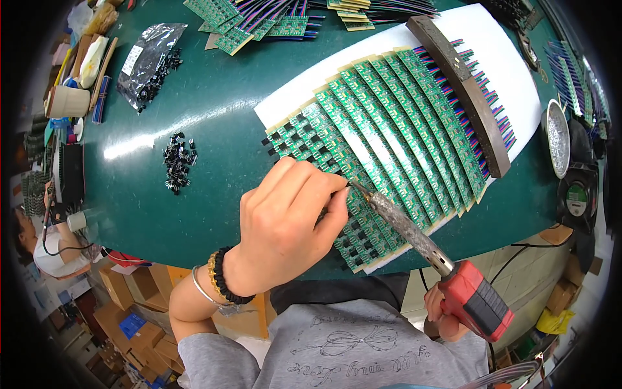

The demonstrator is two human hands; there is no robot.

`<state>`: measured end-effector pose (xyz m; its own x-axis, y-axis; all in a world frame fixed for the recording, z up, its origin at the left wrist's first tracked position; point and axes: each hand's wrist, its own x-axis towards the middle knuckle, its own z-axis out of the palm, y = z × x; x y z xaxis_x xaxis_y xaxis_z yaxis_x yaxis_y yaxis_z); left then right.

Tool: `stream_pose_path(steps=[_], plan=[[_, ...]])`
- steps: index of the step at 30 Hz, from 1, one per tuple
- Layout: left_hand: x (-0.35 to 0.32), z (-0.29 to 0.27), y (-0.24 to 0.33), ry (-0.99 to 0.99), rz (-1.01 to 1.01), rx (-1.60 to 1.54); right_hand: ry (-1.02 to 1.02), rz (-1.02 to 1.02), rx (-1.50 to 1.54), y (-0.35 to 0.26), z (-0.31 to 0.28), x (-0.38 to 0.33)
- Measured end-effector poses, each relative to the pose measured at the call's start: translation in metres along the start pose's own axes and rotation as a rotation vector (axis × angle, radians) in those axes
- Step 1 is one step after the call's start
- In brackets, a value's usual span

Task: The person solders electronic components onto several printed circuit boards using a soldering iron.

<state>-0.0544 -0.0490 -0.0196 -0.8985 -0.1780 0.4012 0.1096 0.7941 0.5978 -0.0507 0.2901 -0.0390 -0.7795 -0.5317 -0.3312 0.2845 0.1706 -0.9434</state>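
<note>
Head view, looking straight down at our worktop (194,110), a dark green one. We've got the soldering iron (414,236) in our right hand (444,314), grip closed around the red and black handle down at the lower right. Its long axis runs diagonally, from the handle at lower right up to the tip at upper left, and the tip points at the rows of green circuit boards (395,123), landing right about where our left fingertips are.

Our left hand (285,220) sits on top of the boards, fingers pinched together at the iron's tip. We can't tell what's in that pinch, it's too small to make out.

The boards lie overlapped in long strips on a white sheet (492,39), slanting from lower left to upper right. A dark curved bar (463,91) lies across their far ends, over the coloured wires (499,123) sticking out there.

Off to the left there's a small heap of black parts (179,162) loose on the worktop, and further up a dark plastic bag (150,58) with more of them. A round metal dish (557,137) is at the right edge.
</note>
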Motion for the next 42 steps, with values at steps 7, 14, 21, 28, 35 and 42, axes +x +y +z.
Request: stream_pose_path(steps=[7, 14, 21, 28, 35, 42], plan=[[-0.002, 0.002, -0.001, 0.003, 0.004, 0.019, -0.164, -0.306, -0.113, 0.002, -0.003, 0.014], [-0.001, 0.001, -0.004, 0.011, 0.016, 0.009, -0.031, -0.464, 0.251, 0.010, 0.018, 0.020], [-0.006, 0.001, -0.005, 0.065, 0.049, 0.009, 0.112, -0.459, 0.205, -0.005, 0.049, 0.027], [-0.021, -0.019, 0.005, 0.178, 0.035, 0.175, 0.147, -0.564, 0.214, -0.014, 0.055, 0.041], [-0.089, -0.088, -0.063, 0.342, -0.388, 0.661, 0.095, -0.529, 0.269, 0.001, 0.043, 0.040], [-0.085, -0.080, -0.072, 0.351, -0.314, 0.696, 0.043, -0.510, 0.209, -0.014, 0.057, 0.042]])
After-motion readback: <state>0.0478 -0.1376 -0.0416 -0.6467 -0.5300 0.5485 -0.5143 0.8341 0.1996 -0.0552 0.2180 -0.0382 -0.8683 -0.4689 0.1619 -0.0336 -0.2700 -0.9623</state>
